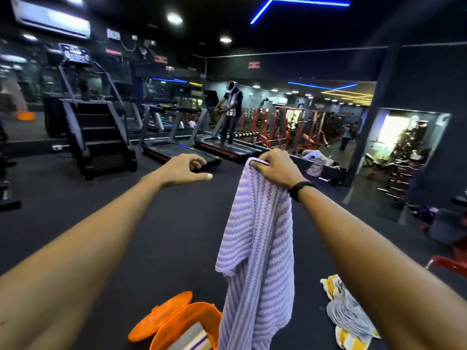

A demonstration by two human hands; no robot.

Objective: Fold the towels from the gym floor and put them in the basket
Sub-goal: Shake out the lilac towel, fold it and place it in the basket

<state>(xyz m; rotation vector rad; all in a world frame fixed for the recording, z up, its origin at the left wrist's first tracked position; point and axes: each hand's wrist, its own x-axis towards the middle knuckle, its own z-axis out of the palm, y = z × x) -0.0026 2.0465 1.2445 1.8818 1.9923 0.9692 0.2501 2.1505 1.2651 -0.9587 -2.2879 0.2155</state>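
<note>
Your right hand [274,169] is pinching the lilac towel [255,248] by one corner so it hangs straight; your left hand [185,170] is reaching over, fingers apart, empty.

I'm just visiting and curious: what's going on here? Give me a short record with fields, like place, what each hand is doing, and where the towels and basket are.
place: gym with a dark floor
right hand: pinching the top edge of a purple-and-white striped towel, which hangs down unfolded
left hand: open, empty, held out beside the towel
basket: orange, lid open, on the floor below, with a striped towel inside
still on floor: crumpled yellow-and-grey towel, to the right
</note>
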